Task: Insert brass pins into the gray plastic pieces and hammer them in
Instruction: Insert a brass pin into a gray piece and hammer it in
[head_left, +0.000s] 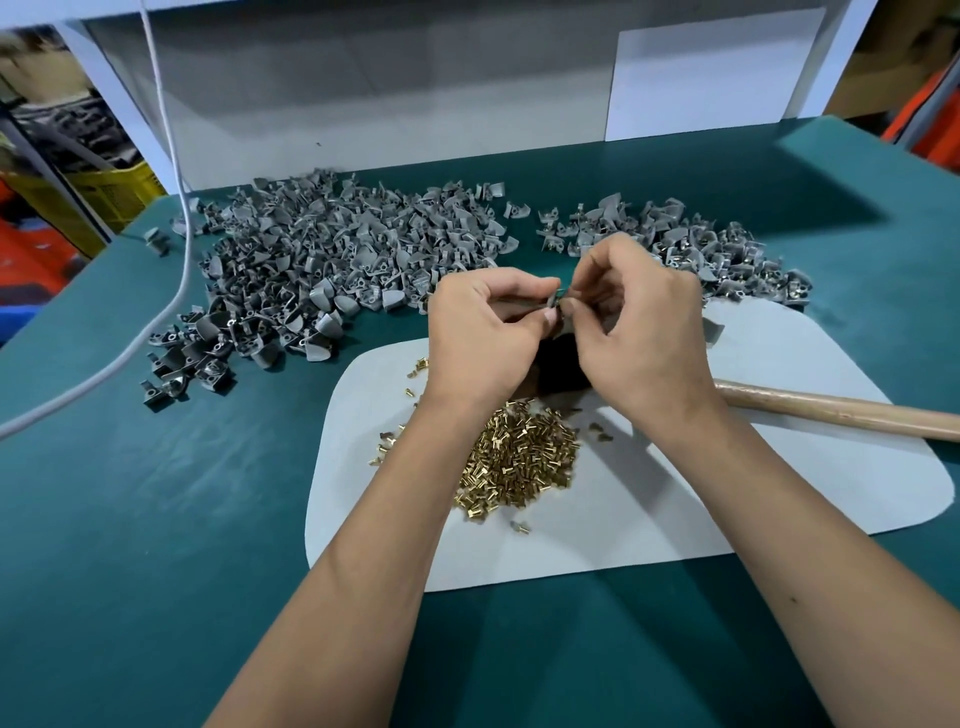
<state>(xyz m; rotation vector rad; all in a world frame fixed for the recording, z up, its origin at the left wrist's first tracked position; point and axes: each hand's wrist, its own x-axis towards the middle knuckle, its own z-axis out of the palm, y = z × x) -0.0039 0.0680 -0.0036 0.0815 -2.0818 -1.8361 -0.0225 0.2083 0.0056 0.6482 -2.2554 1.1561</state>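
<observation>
My left hand (483, 332) pinches a small gray plastic piece (554, 301) between thumb and fingers above the white mat (727, 499). My right hand (639, 332) meets it from the right, its fingertips pinched at the piece; what they hold is too small to tell. Below my wrists a heap of brass pins (519, 457) lies on the mat. A large pile of gray plastic pieces (322, 265) covers the table's back left, and a smaller pile (717, 249) lies at the back right. The hammer's wooden handle (841, 410) rests on the mat to the right, its head hidden behind my hands.
A green cloth covers the table (156, 519). A gray cable (171, 312) curves down the left side. A white board (711, 78) stands along the back wall. Yellow crates (104, 192) sit beyond the left edge. A dark block (561, 364) lies under my hands.
</observation>
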